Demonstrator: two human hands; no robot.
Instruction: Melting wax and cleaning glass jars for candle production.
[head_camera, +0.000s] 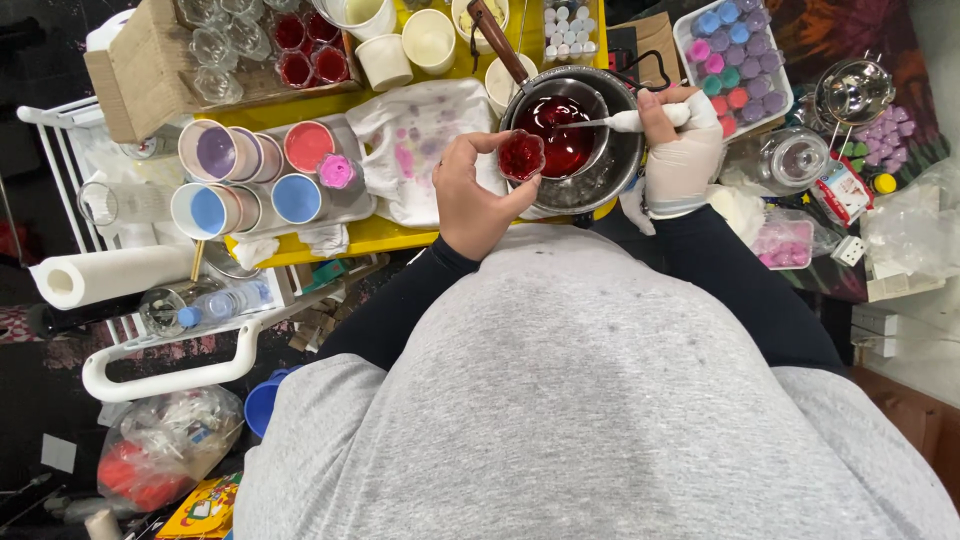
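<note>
There is only one view, from a camera on the person's head. It looks steeply down over the grey-shirted chest (590, 400) to the near yellow table (380, 235), quite close.

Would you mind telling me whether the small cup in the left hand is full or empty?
Full: the small cup in the left hand shows red contents to its rim.

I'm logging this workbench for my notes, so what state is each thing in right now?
Left hand: bare, holding the small red cup.
Small red cup: filled with red material, held over the pot's edge.
Right hand: gloved, gripping the spoon handle.
Spoon: tip dipped in the red liquid.
Pot: holds an inner pan of red liquid.
Cloth: stained with colour.
Paper towel roll: lying on its side.
Glass jar: lying on its side.
</note>
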